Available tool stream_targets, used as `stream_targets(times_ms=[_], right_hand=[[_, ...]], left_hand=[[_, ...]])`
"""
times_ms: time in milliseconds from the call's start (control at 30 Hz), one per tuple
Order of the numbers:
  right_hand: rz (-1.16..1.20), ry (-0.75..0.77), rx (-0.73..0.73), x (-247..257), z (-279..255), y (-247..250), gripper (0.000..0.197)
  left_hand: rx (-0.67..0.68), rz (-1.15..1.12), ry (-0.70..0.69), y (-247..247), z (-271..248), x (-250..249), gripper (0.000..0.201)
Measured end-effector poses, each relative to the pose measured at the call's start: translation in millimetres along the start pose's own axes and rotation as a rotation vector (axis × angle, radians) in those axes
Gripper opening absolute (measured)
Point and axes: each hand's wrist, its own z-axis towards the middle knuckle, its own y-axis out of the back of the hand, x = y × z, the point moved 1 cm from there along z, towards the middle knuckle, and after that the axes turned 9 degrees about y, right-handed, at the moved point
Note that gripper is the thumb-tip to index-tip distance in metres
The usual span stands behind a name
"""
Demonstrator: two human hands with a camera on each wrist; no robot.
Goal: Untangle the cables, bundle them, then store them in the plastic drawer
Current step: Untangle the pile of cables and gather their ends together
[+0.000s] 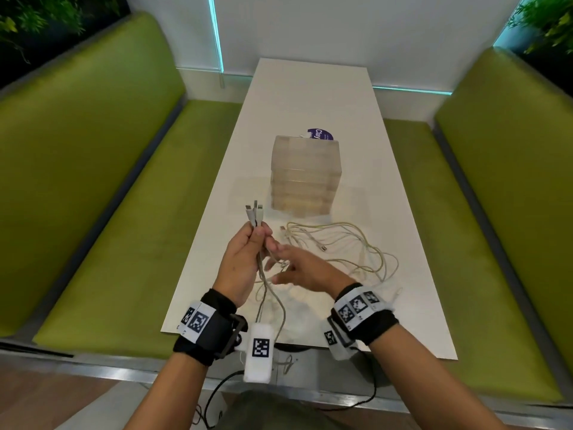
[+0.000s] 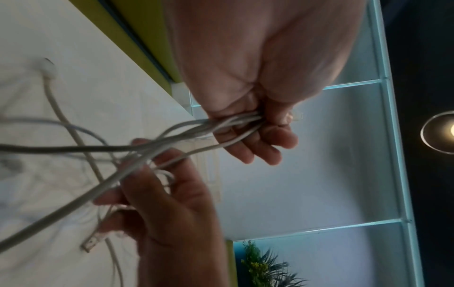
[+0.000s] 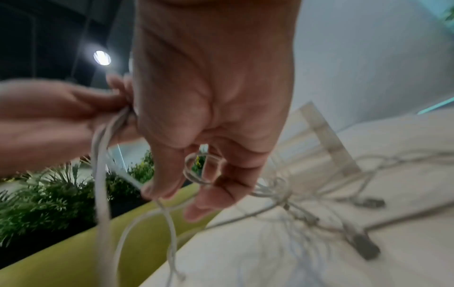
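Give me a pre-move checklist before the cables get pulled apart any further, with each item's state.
1. Left hand grips the plug ends of several cables: ok.
2. Right hand is on the strands, fingers hooked through a loop: ok.
3. Cables untangled: not ok, a snarl lies on the table.
4. Plastic drawer has an open compartment: cannot tell.
5. Path to the drawer is free: ok.
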Motion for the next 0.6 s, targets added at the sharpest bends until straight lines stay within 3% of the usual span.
stream_targets(times_ms=[100,267,400,533,600], right_hand=[[0.064,-0.022,-0.105,-10.0,13.6,-13.5,0.005],[-0.181,-0.059,-0.258,-39.0,30.8,9.8,0.013],[-0.077,-0.073,-0.329,-47.6,24.4,25.6,0.013],[0.060,0.026,-0.249,-33.6,18.1,29.9,0.019],[0.074,0.057,-0.274,-28.4,19.9,30.2,0.021]], left_hand=[[0.002,-0.015,-0.023,-1.3,-2.8,-8.0,0.024],[-0.079,-0.088,-0.100,10.8,-7.1,-22.5,0.024],[-0.176,-0.155,-0.158,29.1,-3.6,-35.1,0.024],[-0.319,0.006,-0.081,48.3,10.8,-15.7,0.027],[-0.316,0.103,0.009,45.6,17.6,-0.1,0.027]])
